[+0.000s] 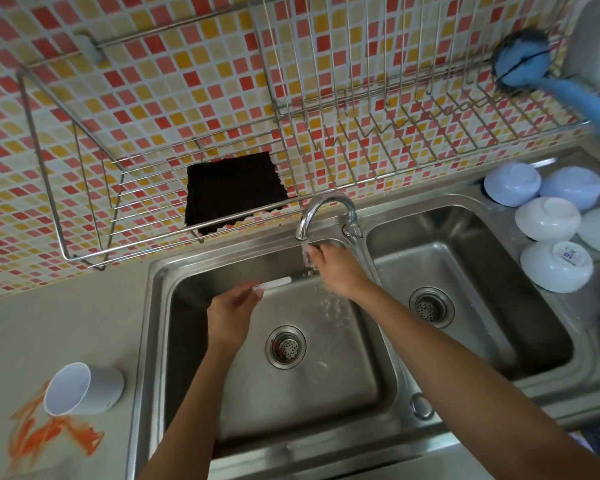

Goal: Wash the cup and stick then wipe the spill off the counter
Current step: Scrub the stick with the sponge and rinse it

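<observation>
My left hand [231,315] holds a white stick [274,283] by one end over the left sink basin [194,375]; the stick points right toward the water stream. My right hand [336,271] is under the running faucet [321,211], fingers apart, with water splashing off it. A white cup [84,389] lies on its side on the counter at the left, its mouth facing the orange spill [49,434] smeared in front of it.
A black cloth [234,190] hangs on the wire rack [118,188] against the tiled wall. Several white bowls [551,220] sit upside down on the right drainboard. A blue brush [533,69] rests in the upper rack. The right sink basin [464,271] lies beside the faucet.
</observation>
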Demonstrator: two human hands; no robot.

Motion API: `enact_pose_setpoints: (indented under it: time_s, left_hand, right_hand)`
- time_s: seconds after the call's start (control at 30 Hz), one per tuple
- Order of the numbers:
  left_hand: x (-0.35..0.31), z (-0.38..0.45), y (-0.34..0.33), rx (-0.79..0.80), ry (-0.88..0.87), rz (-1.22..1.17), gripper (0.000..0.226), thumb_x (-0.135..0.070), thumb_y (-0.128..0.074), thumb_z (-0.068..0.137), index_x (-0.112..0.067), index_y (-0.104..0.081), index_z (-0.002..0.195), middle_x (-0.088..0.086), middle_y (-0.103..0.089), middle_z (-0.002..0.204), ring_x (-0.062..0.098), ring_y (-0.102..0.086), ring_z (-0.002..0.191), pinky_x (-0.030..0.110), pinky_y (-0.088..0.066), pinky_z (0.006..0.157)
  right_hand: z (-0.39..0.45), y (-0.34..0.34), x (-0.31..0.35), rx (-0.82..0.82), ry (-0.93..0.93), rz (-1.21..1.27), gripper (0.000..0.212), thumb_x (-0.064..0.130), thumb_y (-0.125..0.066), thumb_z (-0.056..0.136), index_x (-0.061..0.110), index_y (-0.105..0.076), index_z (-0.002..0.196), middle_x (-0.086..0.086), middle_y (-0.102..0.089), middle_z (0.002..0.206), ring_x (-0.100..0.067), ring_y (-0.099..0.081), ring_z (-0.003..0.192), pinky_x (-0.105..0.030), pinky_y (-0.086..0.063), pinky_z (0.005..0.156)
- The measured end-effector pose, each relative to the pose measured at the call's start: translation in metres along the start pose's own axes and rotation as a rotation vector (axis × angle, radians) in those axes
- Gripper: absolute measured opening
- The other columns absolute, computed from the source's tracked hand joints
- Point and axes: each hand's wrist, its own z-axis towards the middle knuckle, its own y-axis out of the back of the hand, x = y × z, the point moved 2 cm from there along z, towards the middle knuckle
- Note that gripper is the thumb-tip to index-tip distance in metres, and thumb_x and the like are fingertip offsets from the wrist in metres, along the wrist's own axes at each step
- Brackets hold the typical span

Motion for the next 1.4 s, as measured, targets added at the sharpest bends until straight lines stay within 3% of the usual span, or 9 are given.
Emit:
enact_pose_setpoints:
  time_s: [0.17, 0.27, 0.37, 0.47, 0.73, 0.87, 0.97, 1.07, 1.4]
  left_hand:
    - [-0.017, 0.008, -0.021, 0.055, -0.056, 0.058, 0.026, -0.024, -0.067, 0.089, -0.018, -0.07, 0.115, -0.004, -0.072, 0.106, -0.002, -0.061, 0.086, 0.016, -0.043, 0.083]
    - [-0.027, 0.016, -0.035, 0.068, -0.069, 0.058, 0.025, -0.025, -0.068, 0.088, -0.02, -0.072, 0.112, -0.006, -0.073, 0.101, -0.001, -0.062, 0.077, 0.018, -0.05, 0.08]
    - [-0.036, 0.026, -0.05, 0.085, -0.114, 0.057, 0.024, -0.02, -0.07, 0.087, -0.017, -0.073, 0.111, -0.001, -0.075, 0.098, 0.001, -0.064, 0.077, 0.004, -0.048, 0.077]
    - [-0.039, 0.031, -0.057, 0.078, -0.131, 0.105, 0.023, -0.018, -0.07, 0.087, -0.018, -0.074, 0.109, 0.0, -0.075, 0.098, 0.003, -0.065, 0.079, -0.006, -0.04, 0.069]
    - [-0.026, 0.022, -0.045, 0.048, -0.179, 0.281, 0.016, -0.026, -0.064, 0.09, -0.016, -0.077, 0.093, -0.003, -0.071, 0.076, 0.006, -0.059, 0.064, 0.003, -0.041, 0.058]
    - [0.023, -0.008, -0.015, -0.021, -0.065, 0.319, 0.028, -0.037, -0.064, 0.09, -0.014, -0.071, 0.074, -0.01, -0.055, 0.052, 0.012, -0.058, 0.056, 0.021, -0.04, 0.053]
    - [0.043, -0.02, -0.011, -0.017, 0.014, 0.346, 0.023, -0.036, -0.065, 0.089, -0.015, -0.074, 0.084, -0.003, -0.067, 0.07, 0.017, -0.066, 0.072, 0.021, -0.039, 0.063]
    - [0.048, -0.033, -0.01, -0.074, -0.029, 0.32, 0.017, -0.026, -0.069, 0.088, -0.014, -0.075, 0.096, 0.005, -0.074, 0.089, 0.02, -0.068, 0.079, 0.026, -0.049, 0.071]
    - [0.059, -0.07, 0.026, -0.143, -0.248, 0.322, 0.015, -0.02, -0.071, 0.086, -0.008, -0.075, 0.094, 0.011, -0.073, 0.085, 0.026, -0.069, 0.077, 0.036, -0.056, 0.072]
  right_hand:
    - [0.003, 0.018, -0.04, -0.045, -0.167, -0.102, 0.059, 0.045, -0.023, 0.105, 0.016, -0.043, 0.058, -0.004, -0.049, 0.062, -0.023, -0.054, 0.068, -0.035, -0.047, 0.076]
    - [0.009, 0.024, -0.055, -0.028, -0.21, -0.031, 0.047, 0.035, -0.03, 0.106, 0.007, -0.065, 0.092, -0.011, -0.067, 0.093, -0.029, -0.062, 0.091, -0.034, -0.046, 0.083]
    - [0.015, 0.028, -0.058, 0.089, -0.184, 0.023, 0.038, 0.022, -0.033, 0.106, 0.012, -0.051, 0.137, -0.011, -0.063, 0.123, -0.023, -0.059, 0.098, -0.027, -0.042, 0.085]
    - [0.021, 0.034, -0.063, 0.105, -0.204, 0.017, 0.042, 0.024, -0.031, 0.106, 0.018, -0.038, 0.147, -0.013, -0.048, 0.145, -0.031, -0.052, 0.122, -0.035, -0.04, 0.099]
    - [0.005, 0.042, -0.066, -0.33, -0.367, 0.256, 0.033, 0.037, -0.041, 0.103, 0.011, -0.061, 0.108, -0.008, -0.065, 0.089, -0.025, -0.063, 0.083, -0.028, -0.042, 0.068]
    - [-0.03, -0.02, -0.046, -0.072, -0.512, 0.151, 0.037, 0.025, -0.041, 0.098, -0.001, -0.048, 0.124, -0.02, -0.059, 0.113, -0.035, -0.058, 0.104, -0.037, -0.046, 0.085]
    - [-0.052, -0.051, -0.049, 0.134, -0.458, -0.034, 0.04, 0.015, -0.049, 0.094, 0.002, -0.047, 0.132, -0.02, -0.059, 0.125, -0.037, -0.057, 0.116, -0.038, -0.047, 0.092]
    - [-0.063, -0.054, -0.036, 0.106, -0.306, -0.092, 0.033, 0.015, -0.048, 0.1, 0.01, -0.052, 0.132, -0.014, -0.063, 0.122, -0.03, -0.06, 0.11, -0.032, -0.045, 0.087]
    - [-0.105, -0.069, 0.002, -0.034, -0.158, -0.104, 0.026, 0.007, -0.05, 0.098, 0.01, -0.062, 0.121, -0.015, -0.068, 0.114, -0.03, -0.062, 0.104, -0.026, -0.043, 0.075]
